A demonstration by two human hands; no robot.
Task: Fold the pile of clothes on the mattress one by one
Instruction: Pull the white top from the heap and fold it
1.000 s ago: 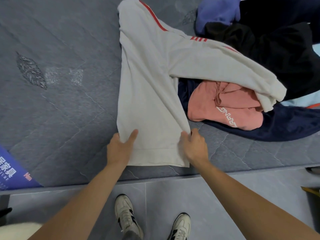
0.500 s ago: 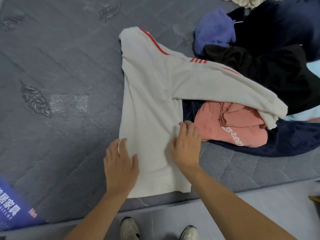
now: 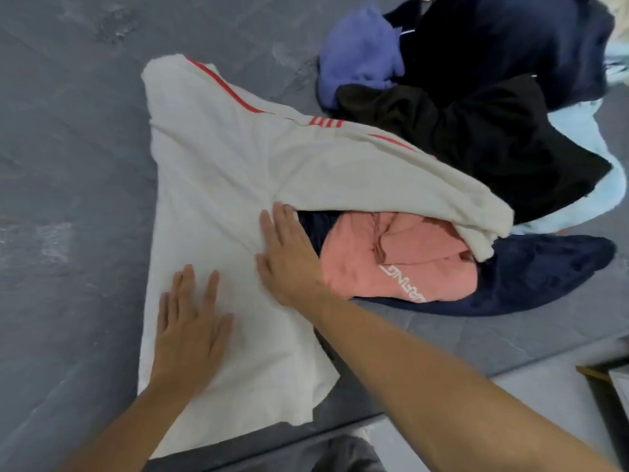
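Observation:
A cream garment with red stripes (image 3: 218, 185) lies spread on the grey mattress (image 3: 68, 199), its body running toward me and one sleeve draped right over the pile. My left hand (image 3: 190, 325) presses flat on the lower body of the garment, fingers straight. Farther up, at the garment's right edge where the sleeve branches off, my right hand (image 3: 289, 253) lies flat with its fingers extended. The pile of clothes to the right holds a pink piece with white lettering (image 3: 391, 264), a navy piece (image 3: 531, 274), a black one (image 3: 476, 137) and a purple one (image 3: 360, 52).
The mattress's near edge (image 3: 442, 376) runs along the bottom right, with pale floor beyond it. A light blue cloth (image 3: 612, 178) shows at the right edge under the black garment. Bare mattress stretches to the left of the cream garment.
Both hands let go of the garment's bottom hem and slid up its body, now pressing flat. The camera moved closer over the mattress.

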